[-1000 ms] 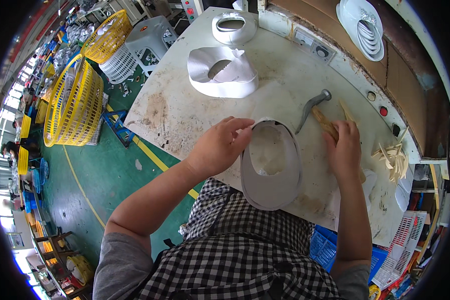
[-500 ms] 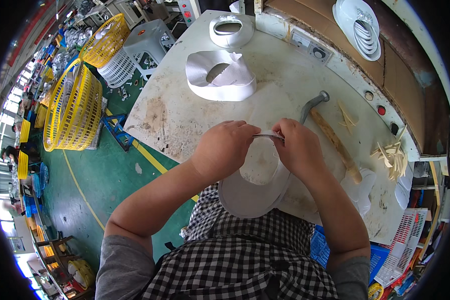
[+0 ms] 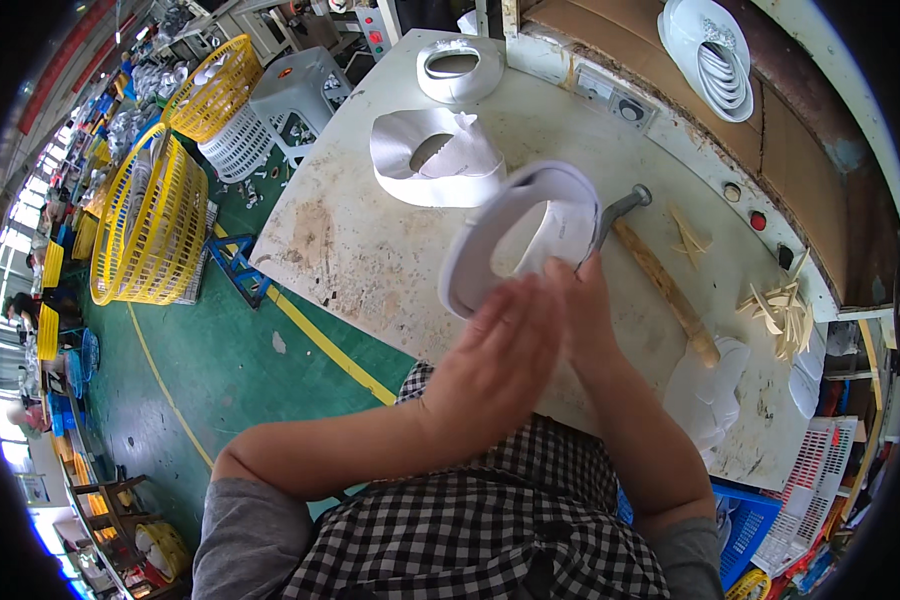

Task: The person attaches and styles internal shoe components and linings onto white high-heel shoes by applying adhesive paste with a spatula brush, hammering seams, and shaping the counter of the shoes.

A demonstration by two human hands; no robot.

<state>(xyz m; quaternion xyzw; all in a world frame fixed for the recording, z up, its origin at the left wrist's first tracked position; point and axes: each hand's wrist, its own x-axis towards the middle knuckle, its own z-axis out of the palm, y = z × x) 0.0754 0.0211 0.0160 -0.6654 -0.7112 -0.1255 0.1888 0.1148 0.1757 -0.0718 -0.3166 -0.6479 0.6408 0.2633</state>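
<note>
A white shoe upper [image 3: 570, 228] is raised over the table, its rounded end up and its opening facing me. My right hand [image 3: 585, 310] grips its lower edge, thumb and fingers closed. In front of that edge is my left hand [image 3: 495, 365], blurred, fingers stretched out and side by side; whether it touches the upper I cannot tell. Just right of the held upper lies a hammer [image 3: 665, 285] with a wooden handle and a curved grey metal head. Two more white pieces stand farther back, a folded upper [image 3: 440, 185] and a smaller upper [image 3: 460, 70].
White flat pieces [image 3: 705, 395] lie by the hammer handle. Pale strips [image 3: 780, 320] are heaped at the table's right. Stacked white uppers [image 3: 710, 60] sit on the back-right shelf. Yellow baskets [image 3: 150, 220] and a grey stool [image 3: 300, 95] stand left. A blue crate [image 3: 745, 525] is at the lower right.
The white upper has been lifted away from my lap and turned, rounded end now upward. My left hand has let go of its edge and moved down; my right hand keeps hold.
</note>
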